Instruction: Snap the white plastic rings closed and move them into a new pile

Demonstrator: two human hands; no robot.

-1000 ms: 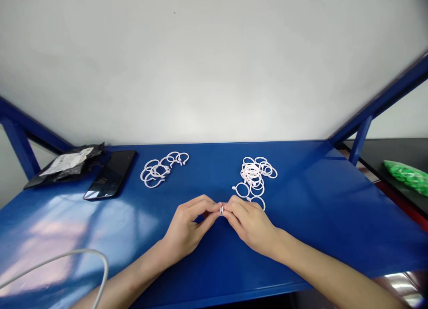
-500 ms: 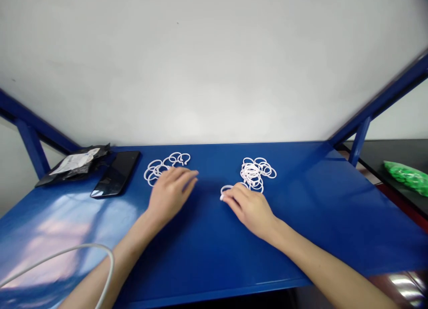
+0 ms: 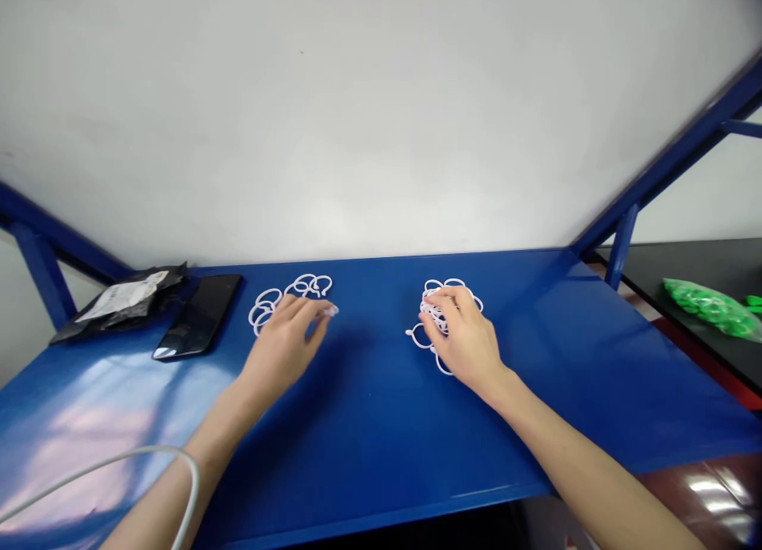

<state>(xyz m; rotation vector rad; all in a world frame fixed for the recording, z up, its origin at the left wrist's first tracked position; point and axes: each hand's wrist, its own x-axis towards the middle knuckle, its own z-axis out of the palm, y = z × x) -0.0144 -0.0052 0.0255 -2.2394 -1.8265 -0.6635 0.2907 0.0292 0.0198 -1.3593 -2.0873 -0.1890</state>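
Observation:
My left hand is raised beside the left group of white rings, thumb and fingers pinched together. A small whitish piece pokes out at its fingertips, apparently a white ring, though blurred. My right hand reaches over the right pile of white rings, thumb and index finger apart around part of it. The rings are thin loops with small knobs, overlapping one another. The hand covers much of the right pile. One loose ring lies at the pile's left edge, with another just below it.
A black phone and a black plastic package with a white label lie at the left of the blue table. A white cable crosses my left forearm. On a dark surface at right sits a green-filled bag.
My right hand has let go of the ring at the pile's lower left and moved right and up over the pile. A whitish piece now shows in my left fingertips. The view shifted slightly.

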